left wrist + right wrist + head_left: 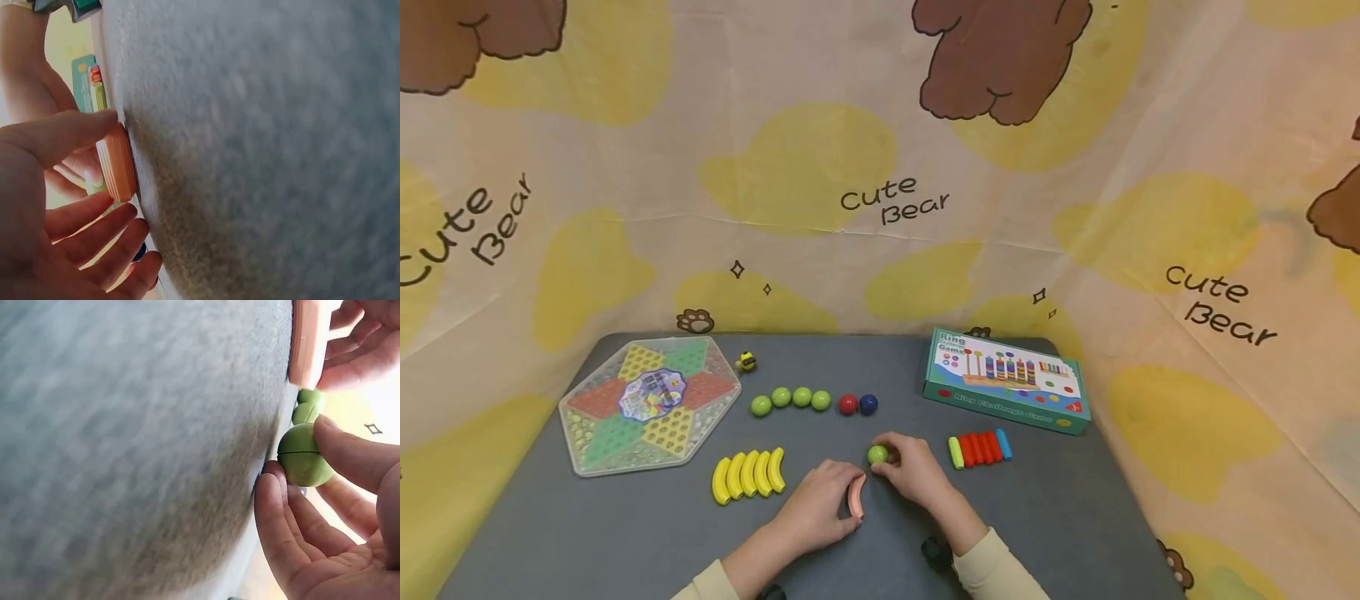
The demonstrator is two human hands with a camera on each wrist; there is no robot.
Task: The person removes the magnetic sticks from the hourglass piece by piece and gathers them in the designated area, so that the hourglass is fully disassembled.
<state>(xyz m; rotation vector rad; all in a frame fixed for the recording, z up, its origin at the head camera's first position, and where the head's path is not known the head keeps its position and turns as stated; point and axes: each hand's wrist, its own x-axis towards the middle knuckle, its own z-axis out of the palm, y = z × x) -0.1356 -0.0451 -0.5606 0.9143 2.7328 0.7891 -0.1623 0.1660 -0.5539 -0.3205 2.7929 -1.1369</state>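
Observation:
On the grey table mat [1060,517], near the front middle, my left hand [850,500] pinches a pink curved ridged piece [856,497] that stands on edge on the mat. In the left wrist view the thumb [69,134] lies on the pink piece [117,169]. Just to its right, my right hand [887,461] pinches a green ball [877,454] against the mat. The right wrist view shows that ball [304,455] between thumb and a finger, with the pink piece [309,340] beyond it.
Behind the hands runs a row of several green balls [790,398], a red ball [847,404] and a blue ball [868,404]. Yellow curved pieces [748,475] lie left, coloured sticks [979,448] right. A hexagonal checkers board [643,404] and a game box [1007,379] sit at the back.

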